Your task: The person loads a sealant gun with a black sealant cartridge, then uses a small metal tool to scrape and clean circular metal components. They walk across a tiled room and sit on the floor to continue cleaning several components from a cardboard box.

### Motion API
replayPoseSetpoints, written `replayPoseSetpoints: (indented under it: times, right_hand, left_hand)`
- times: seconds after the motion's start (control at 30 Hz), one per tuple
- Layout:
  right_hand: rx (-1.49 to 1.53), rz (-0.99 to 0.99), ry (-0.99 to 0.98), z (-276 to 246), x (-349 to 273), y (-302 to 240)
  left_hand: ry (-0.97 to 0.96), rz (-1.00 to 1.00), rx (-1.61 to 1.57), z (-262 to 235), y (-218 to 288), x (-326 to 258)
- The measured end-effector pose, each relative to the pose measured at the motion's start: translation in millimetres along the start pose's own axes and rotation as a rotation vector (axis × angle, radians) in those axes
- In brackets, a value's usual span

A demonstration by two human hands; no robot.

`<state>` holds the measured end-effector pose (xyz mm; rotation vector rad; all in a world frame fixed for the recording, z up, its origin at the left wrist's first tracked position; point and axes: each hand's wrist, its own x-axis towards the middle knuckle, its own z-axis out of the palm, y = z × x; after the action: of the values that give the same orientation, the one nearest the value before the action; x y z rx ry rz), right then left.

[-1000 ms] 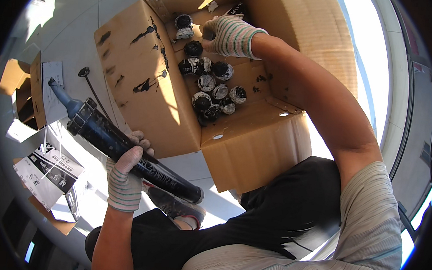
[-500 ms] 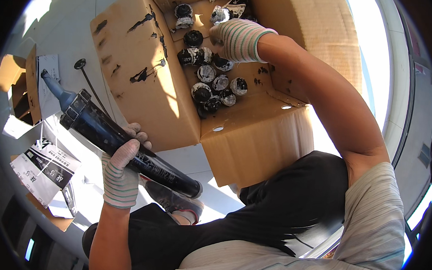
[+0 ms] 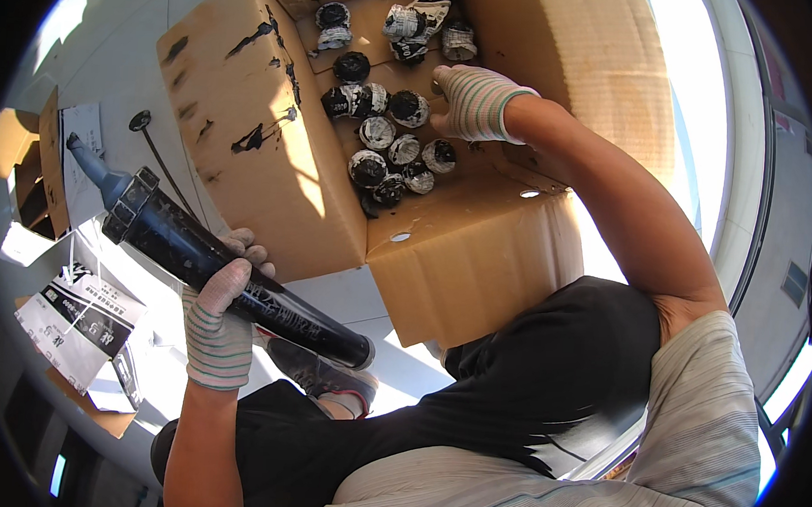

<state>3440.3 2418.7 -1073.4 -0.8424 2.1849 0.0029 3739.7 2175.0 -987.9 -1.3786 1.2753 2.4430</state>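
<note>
My left hand (image 3: 220, 326), in a striped knit glove, is closed around a black sealant gun barrel (image 3: 230, 276). Its grey-blue nozzle (image 3: 89, 163) points to the far left. My right hand (image 3: 478, 104), gloved the same way, is over the inside of an open cardboard box (image 3: 479, 266). Its fingers are partly curled, with a gap between thumb and fingers and nothing visible in it. Several crumpled black-and-white wrappers smeared with black paste (image 3: 376, 133) lie in the box, left of this hand. Another crumpled wrapper (image 3: 458, 41) lies just beyond it.
A thin rod with a round black disc end (image 3: 140, 121) stands out beside the barrel. Black smears mark the box's left flap (image 3: 246, 144). Small opened cartons (image 3: 85, 324) stand on the tiled floor at left. My shoe (image 3: 313, 370) is below the barrel.
My right hand has moved right and slightly nearer, away from the far wrappers, uncovering some of them. Its fingers look more apart. The left hand still holds the barrel, and the view has shifted slightly.
</note>
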Motion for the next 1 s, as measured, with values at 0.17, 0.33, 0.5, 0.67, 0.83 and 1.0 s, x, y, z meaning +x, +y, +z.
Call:
replayPoseSetpoints:
  times: [0.17,0.33,0.5,0.67,0.83,1.0]
  right_hand:
    - [0.029,-0.007,0.058,8.5,-3.1,-4.3]
    - [0.040,-0.018,0.120,22.2,-1.5,-7.0]
    - [0.006,-0.063,0.211,32.8,6.8,-10.6]
    - [0.061,-0.035,0.233,34.1,10.5,-13.4]
    - [0.179,0.028,0.226,35.4,18.8,-10.2]
    - [0.436,0.111,0.201,26.0,19.2,-10.1]
  left_hand:
    - [0.005,0.046,-0.020,0.6,-3.1,1.3]
    - [0.008,-0.053,-0.047,-1.6,1.8,1.4]
    - [0.009,0.001,0.015,-4.6,-3.7,1.8]
    - [0.022,0.007,0.029,-0.7,-1.7,0.9]
    - [0.012,0.018,0.029,1.1,-1.7,1.4]
    - [0.015,0.007,-0.028,-1.0,-0.8,0.9]
